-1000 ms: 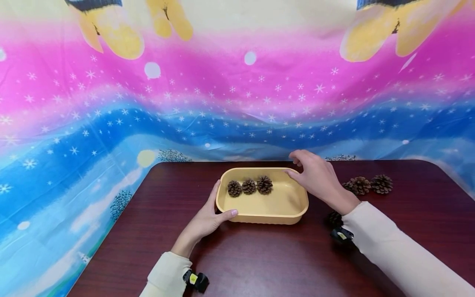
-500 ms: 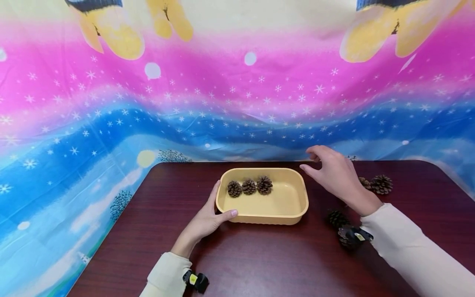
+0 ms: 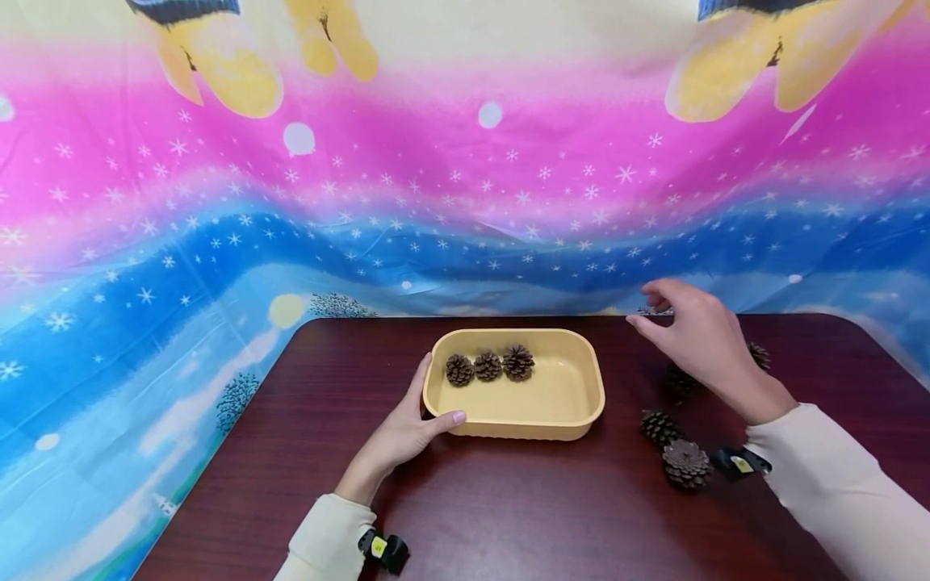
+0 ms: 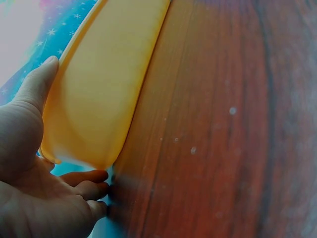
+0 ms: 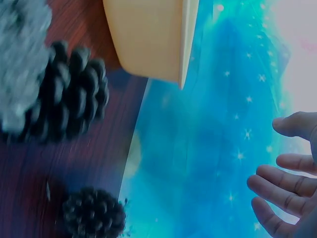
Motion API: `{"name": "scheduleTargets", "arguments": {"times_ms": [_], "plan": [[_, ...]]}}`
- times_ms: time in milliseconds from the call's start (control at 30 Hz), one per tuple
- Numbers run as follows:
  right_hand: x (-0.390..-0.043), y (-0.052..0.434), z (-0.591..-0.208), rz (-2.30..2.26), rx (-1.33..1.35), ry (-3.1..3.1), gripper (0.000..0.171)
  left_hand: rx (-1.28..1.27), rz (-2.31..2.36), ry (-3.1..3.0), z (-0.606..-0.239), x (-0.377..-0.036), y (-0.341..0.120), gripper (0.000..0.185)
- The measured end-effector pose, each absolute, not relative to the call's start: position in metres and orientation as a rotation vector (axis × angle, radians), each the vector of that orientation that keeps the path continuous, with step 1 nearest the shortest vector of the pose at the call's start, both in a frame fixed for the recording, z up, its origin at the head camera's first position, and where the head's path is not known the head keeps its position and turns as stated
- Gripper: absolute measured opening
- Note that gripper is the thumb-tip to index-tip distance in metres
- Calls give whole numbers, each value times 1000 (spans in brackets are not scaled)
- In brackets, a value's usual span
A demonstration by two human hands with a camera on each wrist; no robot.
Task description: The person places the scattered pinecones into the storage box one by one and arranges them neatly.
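Note:
A yellow rectangular plastic box (image 3: 552,395) with rounded corners stands on the table. Three pine cones (image 3: 488,365) lie in a row along its back left part. My left hand (image 3: 403,424) grips the box's left end, thumb over the front rim and fingers at the end wall; the left wrist view shows this thumb on the rim too. To the right of the box, my right hand (image 3: 701,335) hovers above the table with loosely bent fingers and holds nothing. Beneath and beside it are more pine cones, one dark (image 3: 659,427) and one greyish (image 3: 686,464).
Farther back, other pine cones (image 3: 681,381) are partly hidden by the right hand. The dark red wooden table (image 3: 508,508) ends at a patterned cloth backdrop (image 3: 465,202). In the right wrist view, a pine cone (image 5: 94,213) lies near the table's back edge.
My right hand has moved right, from over the box's right end to above the loose pine cones, uncovering the two nearer ones. The left hand and the box have stayed put.

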State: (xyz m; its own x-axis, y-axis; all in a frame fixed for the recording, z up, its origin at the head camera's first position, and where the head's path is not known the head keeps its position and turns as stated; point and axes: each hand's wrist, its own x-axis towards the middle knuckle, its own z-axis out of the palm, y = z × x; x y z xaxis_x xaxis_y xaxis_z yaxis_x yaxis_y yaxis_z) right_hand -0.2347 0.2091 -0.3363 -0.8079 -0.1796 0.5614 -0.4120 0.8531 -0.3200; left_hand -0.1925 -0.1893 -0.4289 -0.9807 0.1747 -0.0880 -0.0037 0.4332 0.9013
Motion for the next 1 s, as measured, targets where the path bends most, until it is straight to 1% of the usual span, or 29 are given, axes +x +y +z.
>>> {"name": "scheduleTargets", "arguments": {"times_ms": [367, 600, 1000], "plan": [[-234, 245, -339, 614, 343, -2529, 41, 156, 1575, 2519, -429, -193, -189, 109], [-235, 273, -343, 623, 236, -2591, 44, 147, 1570, 2522, -429, -192, -189, 109], [-239, 325, -367, 713, 113, -2627, 46, 159, 1578, 2522, -430, -193, -190, 108]]}}
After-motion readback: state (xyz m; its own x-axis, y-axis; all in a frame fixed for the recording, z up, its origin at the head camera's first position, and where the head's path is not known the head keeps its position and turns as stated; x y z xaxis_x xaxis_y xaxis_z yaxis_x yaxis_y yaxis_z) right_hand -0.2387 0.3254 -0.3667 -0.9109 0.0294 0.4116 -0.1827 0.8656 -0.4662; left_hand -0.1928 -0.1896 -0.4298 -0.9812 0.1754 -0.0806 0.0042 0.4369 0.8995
